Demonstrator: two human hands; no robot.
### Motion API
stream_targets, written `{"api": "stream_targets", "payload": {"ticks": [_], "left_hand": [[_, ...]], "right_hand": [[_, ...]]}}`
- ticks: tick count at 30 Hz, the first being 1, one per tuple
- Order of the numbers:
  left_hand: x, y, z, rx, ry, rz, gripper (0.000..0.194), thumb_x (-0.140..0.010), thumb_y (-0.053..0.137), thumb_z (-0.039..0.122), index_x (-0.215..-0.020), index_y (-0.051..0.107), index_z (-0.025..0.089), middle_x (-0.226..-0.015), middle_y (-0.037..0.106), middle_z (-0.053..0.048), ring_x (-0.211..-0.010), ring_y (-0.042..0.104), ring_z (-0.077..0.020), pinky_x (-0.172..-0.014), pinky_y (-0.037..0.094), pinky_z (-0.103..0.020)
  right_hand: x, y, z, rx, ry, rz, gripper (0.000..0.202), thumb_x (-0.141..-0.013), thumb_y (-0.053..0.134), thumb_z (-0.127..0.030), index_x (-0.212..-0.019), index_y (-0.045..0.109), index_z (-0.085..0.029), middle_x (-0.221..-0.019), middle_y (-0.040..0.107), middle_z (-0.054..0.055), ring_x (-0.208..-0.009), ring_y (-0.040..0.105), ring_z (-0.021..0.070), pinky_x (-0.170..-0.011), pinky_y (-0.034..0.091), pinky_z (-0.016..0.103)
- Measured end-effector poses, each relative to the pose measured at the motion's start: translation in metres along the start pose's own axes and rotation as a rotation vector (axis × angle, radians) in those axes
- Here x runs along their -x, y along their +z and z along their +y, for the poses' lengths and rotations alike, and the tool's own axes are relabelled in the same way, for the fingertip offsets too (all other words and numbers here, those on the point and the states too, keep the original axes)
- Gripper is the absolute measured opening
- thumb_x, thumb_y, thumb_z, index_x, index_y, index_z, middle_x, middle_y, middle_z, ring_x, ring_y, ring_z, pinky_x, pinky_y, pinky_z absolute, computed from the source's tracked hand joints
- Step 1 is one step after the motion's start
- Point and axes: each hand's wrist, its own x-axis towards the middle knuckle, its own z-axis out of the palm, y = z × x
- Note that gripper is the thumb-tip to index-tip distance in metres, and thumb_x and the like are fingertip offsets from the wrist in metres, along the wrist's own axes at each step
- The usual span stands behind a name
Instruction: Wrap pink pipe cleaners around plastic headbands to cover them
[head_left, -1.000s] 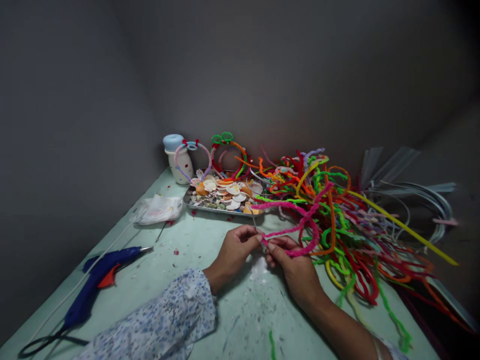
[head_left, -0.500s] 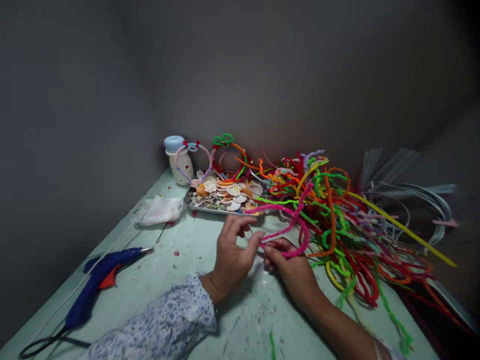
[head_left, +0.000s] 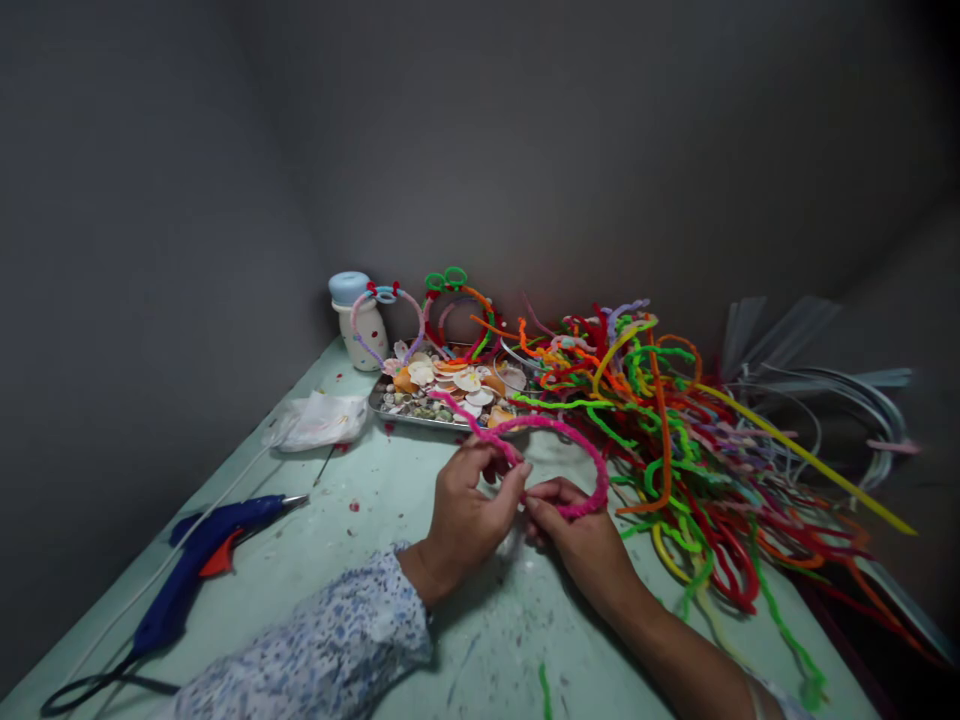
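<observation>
A fuzzy pink pipe-cleaner strand curves in a large loop above both hands. My left hand pinches it at the loop's left side, and a loose pink end points up and left over the shell tray. Thumb and fingers of my right hand are closed on the lower part of the loop. The fingertips of the two hands nearly meet. Behind them a metal tray holds shells and small stones, with finished-looking coloured rings standing at its back.
A tangled heap of colourful pipe cleaners covers the right side. Clear plastic strips lie beyond it. On the left are a blue glue gun with its cord, a white plastic packet and a blue-lidded jar.
The loose pink end has swung from the right over to the left, and the strand now crosses at my left hand. My left fingers have closed on it; my right hand has barely moved.
</observation>
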Motion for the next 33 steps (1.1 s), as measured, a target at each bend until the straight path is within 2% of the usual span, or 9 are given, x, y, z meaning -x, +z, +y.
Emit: {"api": "stream_targets", "payload": {"ticks": [4, 7, 10, 13, 16, 19, 25, 29, 33], "left_hand": [[-0.009, -0.004, -0.003, -0.039, -0.037, 0.117, 0.006, -0.074, 0.070, 0.025, -0.072, 0.066, 0.021, -0.076, 0.053, -0.001, -0.073, 0.048, -0.0164, -0.068, 0.038, -0.026], [-0.016, -0.007, -0.005, 0.014, -0.047, 0.194, 0.009, -0.074, 0.070, 0.025, -0.069, 0.064, 0.020, -0.080, 0.050, -0.001, -0.078, 0.049, -0.0165, -0.075, 0.039, -0.026], [-0.019, -0.007, -0.009, 0.092, -0.090, 0.154, 0.013, -0.077, 0.068, 0.026, -0.068, 0.061, 0.019, -0.080, 0.051, -0.001, -0.081, 0.050, -0.0161, -0.078, 0.039, -0.025], [-0.020, -0.006, -0.014, 0.263, -0.208, 0.100, 0.012, -0.079, 0.066, 0.030, -0.077, 0.062, 0.019, -0.078, 0.056, 0.000, -0.078, 0.052, -0.0151, -0.076, 0.040, -0.025], [-0.022, -0.004, -0.018, 0.423, -0.295, 0.102, 0.016, -0.077, 0.068, 0.031, -0.085, 0.062, 0.019, -0.080, 0.060, 0.000, -0.077, 0.053, -0.0135, -0.074, 0.042, -0.024], [-0.024, -0.003, -0.020, 0.510, -0.338, 0.110, 0.017, -0.077, 0.069, 0.031, -0.084, 0.062, 0.018, -0.078, 0.058, 0.001, -0.073, 0.052, -0.0111, -0.071, 0.042, -0.022], [-0.026, -0.004, -0.020, 0.734, -0.498, 0.044, 0.017, -0.076, 0.069, 0.033, -0.079, 0.062, 0.018, -0.075, 0.056, 0.002, -0.064, 0.048, -0.0083, -0.062, 0.039, -0.019], [-0.026, -0.005, -0.023, 0.819, -0.514, 0.065, 0.013, -0.076, 0.067, 0.029, -0.077, 0.060, 0.018, -0.074, 0.056, 0.003, -0.066, 0.050, -0.0086, -0.064, 0.041, -0.020], [-0.026, -0.004, -0.024, 0.809, -0.496, 0.072, 0.011, -0.078, 0.064, 0.027, -0.075, 0.058, 0.018, -0.074, 0.058, 0.003, -0.066, 0.052, -0.0093, -0.066, 0.042, -0.021]], "right_hand": [[0.000, -0.001, 0.002, -0.071, 0.036, -0.001, 0.028, -0.069, 0.072, -0.042, -0.076, 0.060, -0.018, -0.052, 0.061, -0.002, -0.047, 0.053, 0.0124, -0.050, 0.042, 0.025], [0.000, -0.003, 0.004, -0.082, 0.041, -0.021, 0.027, -0.071, 0.072, -0.041, -0.077, 0.060, -0.018, -0.054, 0.062, -0.002, -0.048, 0.053, 0.0115, -0.050, 0.041, 0.024], [0.000, -0.004, 0.004, -0.102, 0.040, -0.028, 0.027, -0.070, 0.072, -0.040, -0.077, 0.060, -0.017, -0.056, 0.062, -0.001, -0.049, 0.054, 0.0117, -0.049, 0.041, 0.024], [0.000, -0.004, 0.002, -0.122, 0.018, -0.036, 0.027, -0.069, 0.073, -0.039, -0.077, 0.060, -0.017, -0.061, 0.063, 0.000, -0.051, 0.056, 0.0124, -0.050, 0.043, 0.025], [0.001, -0.003, 0.000, -0.115, 0.004, -0.049, 0.024, -0.071, 0.072, -0.037, -0.076, 0.061, -0.017, -0.060, 0.063, 0.000, -0.051, 0.055, 0.0122, -0.050, 0.043, 0.025], [0.002, -0.004, -0.001, -0.110, 0.007, -0.054, 0.022, -0.072, 0.070, -0.036, -0.076, 0.061, -0.017, -0.059, 0.062, -0.001, -0.051, 0.055, 0.0122, -0.050, 0.043, 0.025], [0.002, -0.005, 0.001, -0.095, 0.021, -0.062, 0.024, -0.071, 0.072, -0.038, -0.077, 0.061, -0.017, -0.058, 0.063, 0.000, -0.052, 0.056, 0.0128, -0.051, 0.043, 0.025], [0.002, -0.005, 0.000, -0.107, 0.028, -0.061, 0.025, -0.072, 0.072, -0.038, -0.077, 0.061, -0.017, -0.059, 0.063, 0.000, -0.052, 0.056, 0.0122, -0.052, 0.043, 0.025], [0.002, -0.004, -0.002, -0.119, 0.037, -0.050, 0.025, -0.071, 0.072, -0.038, -0.076, 0.061, -0.017, -0.058, 0.062, -0.001, -0.050, 0.055, 0.0119, -0.051, 0.043, 0.025]]}}
